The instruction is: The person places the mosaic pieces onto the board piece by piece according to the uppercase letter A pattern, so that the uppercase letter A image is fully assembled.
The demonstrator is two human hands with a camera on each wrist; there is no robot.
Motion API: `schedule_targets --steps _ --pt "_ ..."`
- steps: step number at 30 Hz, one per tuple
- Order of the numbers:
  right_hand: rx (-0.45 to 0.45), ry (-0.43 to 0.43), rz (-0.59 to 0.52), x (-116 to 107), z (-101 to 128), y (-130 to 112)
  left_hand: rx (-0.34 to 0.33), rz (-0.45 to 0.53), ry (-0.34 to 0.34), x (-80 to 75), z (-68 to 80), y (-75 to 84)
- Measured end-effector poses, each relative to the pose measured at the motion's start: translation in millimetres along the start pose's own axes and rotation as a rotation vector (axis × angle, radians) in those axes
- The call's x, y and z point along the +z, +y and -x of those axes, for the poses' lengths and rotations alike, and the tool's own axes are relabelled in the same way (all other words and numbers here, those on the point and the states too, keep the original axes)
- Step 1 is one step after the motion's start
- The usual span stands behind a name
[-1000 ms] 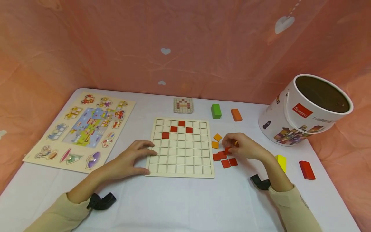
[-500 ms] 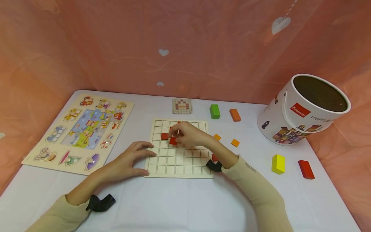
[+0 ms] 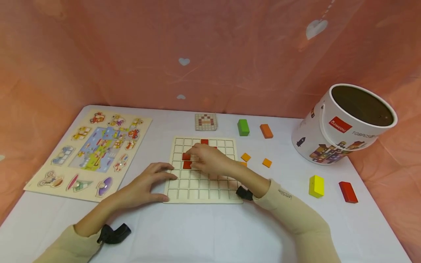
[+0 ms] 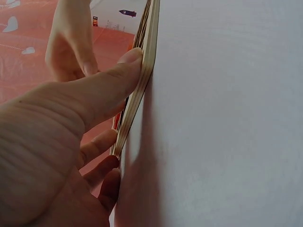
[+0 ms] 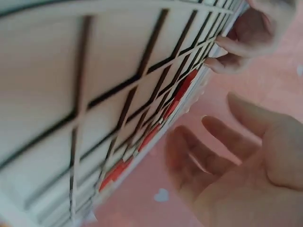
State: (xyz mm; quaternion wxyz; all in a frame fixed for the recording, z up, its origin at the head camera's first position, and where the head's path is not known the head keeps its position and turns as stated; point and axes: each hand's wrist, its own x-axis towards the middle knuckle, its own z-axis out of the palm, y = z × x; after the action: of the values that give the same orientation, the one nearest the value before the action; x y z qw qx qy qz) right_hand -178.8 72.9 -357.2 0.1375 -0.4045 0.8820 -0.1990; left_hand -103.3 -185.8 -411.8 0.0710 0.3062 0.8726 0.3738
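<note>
A pale gridded board [image 3: 204, 196] lies on the table with several red tiles in its squares. My left hand [image 3: 148, 184] rests its thumb and fingertips along the board's left edge; in the left wrist view the thumb [image 4: 113, 80] lies against that edge. Over the board's upper middle is my right hand [image 3: 210, 159], hiding some squares. Its fingertips are beside a red tile [image 3: 186, 165], just below another red tile [image 3: 186, 156]. In the right wrist view, thumb and fingers stand apart with nothing visible between them.
Orange tiles [image 3: 267, 162] lie right of the board. Behind it is a small pattern card [image 3: 206, 122]. Green [image 3: 243, 128], orange [image 3: 266, 131], yellow [image 3: 316, 186] and red [image 3: 348, 192] blocks and a white bucket [image 3: 306, 146] stand right. A picture puzzle [image 3: 82, 188] lies left.
My right hand has gone from the loose tiles at the right to the board, carrying a red tile. That tile now lies on the board, and the fingers have parted. The left hand stays put.
</note>
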Motion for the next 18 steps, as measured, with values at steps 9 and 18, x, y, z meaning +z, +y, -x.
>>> schedule_targets --steps 9,18 --pt "0.011 -0.235 0.374 11 33 -13 -0.007 -0.001 -0.007 1.0 0.5 -0.1" --pt "0.006 -0.240 0.385 20 31 -14 0.004 0.001 -0.003 1.0 0.5 -0.9"
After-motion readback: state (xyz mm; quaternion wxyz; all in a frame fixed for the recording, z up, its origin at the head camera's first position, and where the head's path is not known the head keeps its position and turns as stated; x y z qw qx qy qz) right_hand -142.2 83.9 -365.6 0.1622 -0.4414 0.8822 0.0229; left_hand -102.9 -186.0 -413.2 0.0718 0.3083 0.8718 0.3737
